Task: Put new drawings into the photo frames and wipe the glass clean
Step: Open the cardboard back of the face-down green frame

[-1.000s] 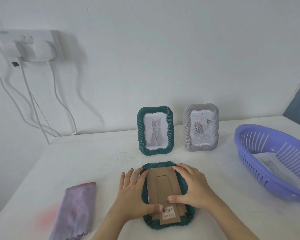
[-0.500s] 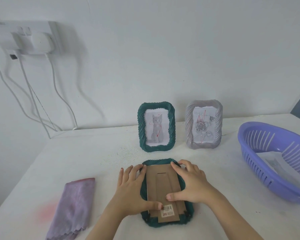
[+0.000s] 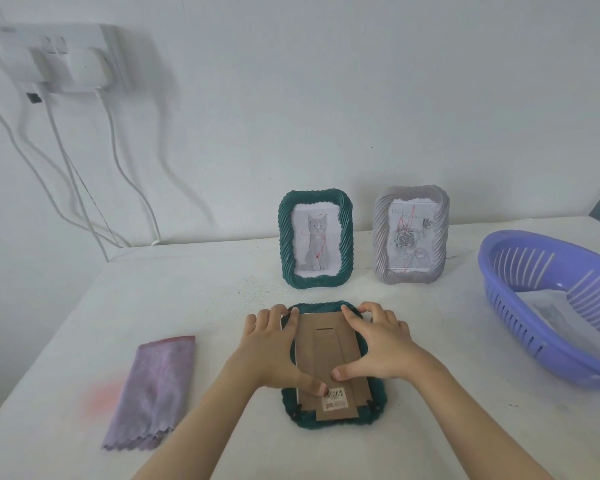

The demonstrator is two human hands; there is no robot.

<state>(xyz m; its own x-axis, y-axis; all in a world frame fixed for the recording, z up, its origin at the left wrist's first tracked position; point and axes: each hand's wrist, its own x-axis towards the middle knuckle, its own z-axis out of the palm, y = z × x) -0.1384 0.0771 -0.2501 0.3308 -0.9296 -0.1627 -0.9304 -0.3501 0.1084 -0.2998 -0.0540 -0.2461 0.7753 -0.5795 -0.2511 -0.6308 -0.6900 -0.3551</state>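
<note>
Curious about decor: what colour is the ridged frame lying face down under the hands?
The face-down ridged frame is dark teal, seen best in the head view.

**Colours and patterns.** Nearest you, the face-down frame point(image 3: 289, 401) has a dark green, rope-ribbed rim. Its cardboard back point(image 3: 326, 355) is plain brown and carries a white barcode sticker point(image 3: 335, 398). Behind it you see the standing green frame point(image 3: 286, 237), with the same dark green twist, around a grey cat drawing point(image 3: 316, 242) marked with red lines. The grey frame point(image 3: 381, 237), pale and ribbed, surrounds a grey rose drawing point(image 3: 409, 240) also scrawled in red. To your left, the cloth point(image 3: 153, 379) is mottled lilac with a pink far edge. The slotted basket point(image 3: 520, 341) is lavender-blue, and the table point(image 3: 187, 299) is white with a faint pink smudge point(image 3: 99, 393).
</note>
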